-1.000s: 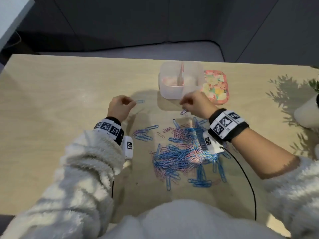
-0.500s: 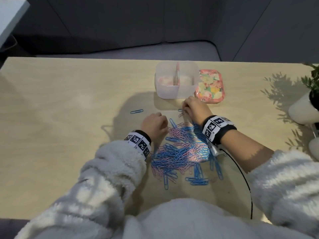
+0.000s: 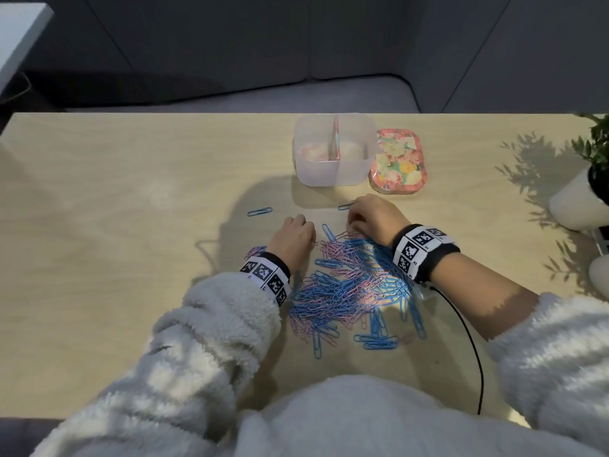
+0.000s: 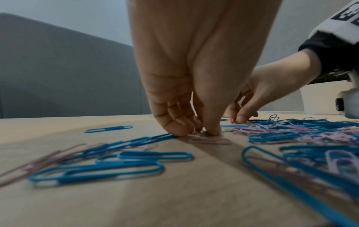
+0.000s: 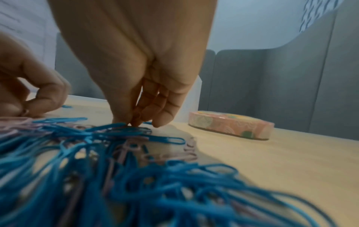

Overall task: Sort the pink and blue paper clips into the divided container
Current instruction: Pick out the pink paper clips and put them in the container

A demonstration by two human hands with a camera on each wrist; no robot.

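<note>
A heap of pink and blue paper clips (image 3: pixel 356 291) lies mid-table. Behind it stands the clear divided container (image 3: pixel 329 174), with pinkish contents I cannot tell apart. My left hand (image 3: pixel 308 239) is at the heap's left far corner. In the left wrist view its fingertips (image 4: pixel 202 132) pinch a small pale pink clip against the table. My right hand (image 3: pixel 354 224) is at the heap's far edge, its thumb and fingers (image 5: pixel 134 122) pinched together on a clip whose colour I cannot tell. One blue clip (image 3: pixel 260 211) lies alone to the left, another (image 3: pixel 346 206) by my right hand.
A floral lid (image 3: pixel 398 166) lies right of the container. A white plant pot (image 3: pixel 580 206) stands at the right table edge. A black cable (image 3: pixel 474 351) runs from my right wrist toward the near edge. The wooden table (image 3: pixel 131 192) shows bare on the left.
My left hand left the lone blue clip on the table and moved right to the heap. My right hand came down from near the container to the heap's far edge.
</note>
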